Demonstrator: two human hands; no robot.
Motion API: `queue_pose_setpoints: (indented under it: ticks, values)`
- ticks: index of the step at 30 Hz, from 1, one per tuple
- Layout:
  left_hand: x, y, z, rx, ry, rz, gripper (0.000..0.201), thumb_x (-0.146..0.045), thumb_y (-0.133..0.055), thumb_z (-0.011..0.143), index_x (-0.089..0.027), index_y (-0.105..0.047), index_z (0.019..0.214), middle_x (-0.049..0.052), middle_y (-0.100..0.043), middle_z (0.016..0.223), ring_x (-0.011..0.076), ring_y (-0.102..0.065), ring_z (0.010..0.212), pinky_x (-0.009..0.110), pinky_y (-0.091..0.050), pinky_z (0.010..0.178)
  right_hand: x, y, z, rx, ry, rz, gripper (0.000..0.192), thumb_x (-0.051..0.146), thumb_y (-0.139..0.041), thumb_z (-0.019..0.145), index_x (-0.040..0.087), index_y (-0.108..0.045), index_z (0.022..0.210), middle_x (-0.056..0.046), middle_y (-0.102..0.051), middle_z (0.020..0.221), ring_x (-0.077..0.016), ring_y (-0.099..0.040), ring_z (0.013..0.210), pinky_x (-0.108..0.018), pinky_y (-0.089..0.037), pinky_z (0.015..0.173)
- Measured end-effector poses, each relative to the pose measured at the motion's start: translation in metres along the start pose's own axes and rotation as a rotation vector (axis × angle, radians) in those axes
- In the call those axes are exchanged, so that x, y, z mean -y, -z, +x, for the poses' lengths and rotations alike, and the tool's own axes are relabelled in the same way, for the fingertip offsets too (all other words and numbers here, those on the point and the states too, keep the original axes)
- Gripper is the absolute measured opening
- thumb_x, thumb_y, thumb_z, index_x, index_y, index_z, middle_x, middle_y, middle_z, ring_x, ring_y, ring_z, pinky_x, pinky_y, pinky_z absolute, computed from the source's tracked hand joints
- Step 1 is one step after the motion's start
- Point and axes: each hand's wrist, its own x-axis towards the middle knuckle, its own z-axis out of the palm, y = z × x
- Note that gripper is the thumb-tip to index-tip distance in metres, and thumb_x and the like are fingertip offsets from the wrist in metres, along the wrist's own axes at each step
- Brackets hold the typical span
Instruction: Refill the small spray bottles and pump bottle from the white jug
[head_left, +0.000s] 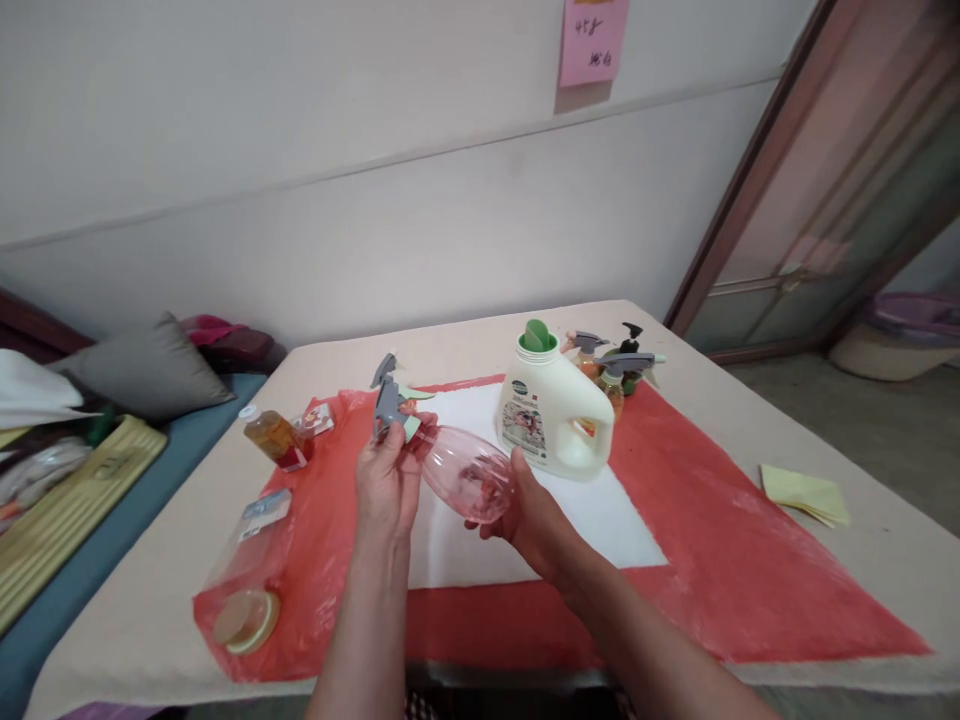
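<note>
A clear pink spray bottle (461, 468) lies tilted between my two hands, its grey trigger head pointing up and left. My left hand (388, 472) is closed around the neck, just under the trigger. Around the base, my right hand (529, 510) grips from the right side. Just beyond stands a cream jug (551, 415) with a handle, and something green sits in its mouth. Under both hands are a white sheet (480, 560) and a red plastic sheet (720, 560). Behind my left hand, another grey trigger top (384, 368) shows partly.
Several spray and pump bottles (611, 385) stand behind the jug. At left are an amber bottle (276, 438), a clear container (266, 510) and a round-lidded jar (246, 620). Folded yellow paper (804, 493) lies at right. A wall (450, 220) rises behind the table.
</note>
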Motion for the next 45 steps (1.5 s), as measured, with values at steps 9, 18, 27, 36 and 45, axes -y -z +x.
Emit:
queue_pose_setpoints:
  ticks: [9, 18, 27, 36, 45]
  values:
    - [0.0, -0.001, 0.001, 0.003, -0.028, 0.014, 0.019, -0.026, -0.081, 0.076, -0.02, -0.074, 0.093, 0.004, -0.071, 0.097, 0.0175, -0.069, 0.093, 0.039, -0.053, 0.1, 0.009, 0.004, -0.003, -0.057, 0.0, -0.116, 0.071, 0.075, -0.049, 0.083, 0.014, -0.059, 0.115, -0.006, -0.068, 0.076, -0.0115, -0.059, 0.044, -0.021, -0.039, 0.038]
    - [-0.002, 0.0, 0.003, -0.05, -0.044, 0.037, 0.022, -0.026, -0.079, 0.077, -0.019, -0.073, 0.097, 0.005, -0.071, 0.1, 0.0174, -0.069, 0.093, 0.037, -0.054, 0.097, 0.014, 0.007, -0.006, 0.045, 0.145, -0.094, 0.08, 0.047, -0.079, 0.073, 0.032, -0.04, 0.141, -0.005, -0.068, 0.112, -0.0112, -0.068, 0.061, -0.024, -0.052, 0.055]
    - [0.0, -0.006, -0.001, -0.036, -0.057, 0.159, 0.021, -0.027, -0.08, 0.074, -0.022, -0.074, 0.093, 0.002, -0.073, 0.094, 0.019, -0.068, 0.089, 0.04, -0.057, 0.091, 0.006, 0.009, 0.002, 0.122, -0.213, 0.059, 0.085, 0.084, -0.023, 0.085, 0.013, -0.06, 0.114, -0.009, -0.07, 0.08, -0.0138, -0.065, 0.05, -0.02, -0.043, 0.041]
    - [-0.009, 0.0, 0.005, -0.11, -0.071, 0.177, 0.017, -0.027, -0.075, 0.077, -0.02, -0.073, 0.091, 0.002, -0.075, 0.094, 0.0195, -0.069, 0.094, 0.036, -0.056, 0.095, 0.02, 0.008, -0.007, 0.165, 0.1, -0.151, 0.055, 0.051, -0.069, 0.074, 0.022, -0.054, 0.119, 0.0, -0.065, 0.088, -0.0087, -0.059, 0.046, -0.019, -0.038, 0.039]
    - [0.001, -0.004, -0.002, -0.233, -0.168, 0.346, 0.025, -0.028, -0.083, 0.066, -0.02, -0.073, 0.086, -0.001, -0.074, 0.087, 0.0154, -0.068, 0.081, 0.033, -0.055, 0.091, 0.02, 0.007, -0.012, -0.088, 0.351, -0.875, 0.103, 0.053, -0.085, 0.058, 0.025, -0.038, 0.146, -0.014, -0.048, 0.148, -0.0332, -0.044, 0.137, -0.053, -0.034, 0.111]
